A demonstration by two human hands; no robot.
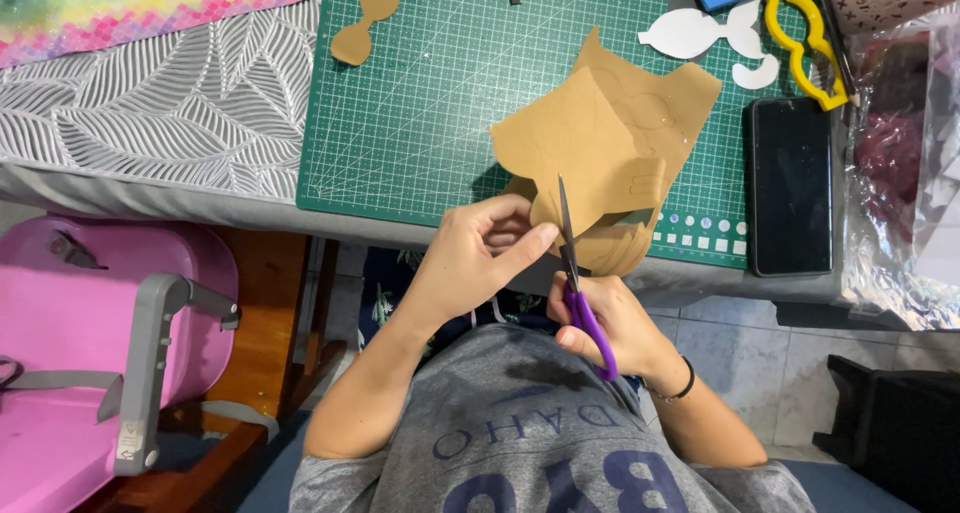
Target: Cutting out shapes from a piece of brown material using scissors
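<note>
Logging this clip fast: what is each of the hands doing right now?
Left hand: closed, holding the brown sheet.
Right hand: closed on the purple scissors, cutting it.

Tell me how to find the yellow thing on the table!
Start at the green cutting mat and go to its top right corner. Just above the black phone, beside the white paper cutouts, lies the yellow plastic shape. It is the only bright yellow piece, an outline with holes, not solid paper.

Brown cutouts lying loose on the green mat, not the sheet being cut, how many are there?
1: a bow-shaped brown cutout at the green mat's top left corner. The big brown sheet near the scissors may hide others beneath it.
</note>
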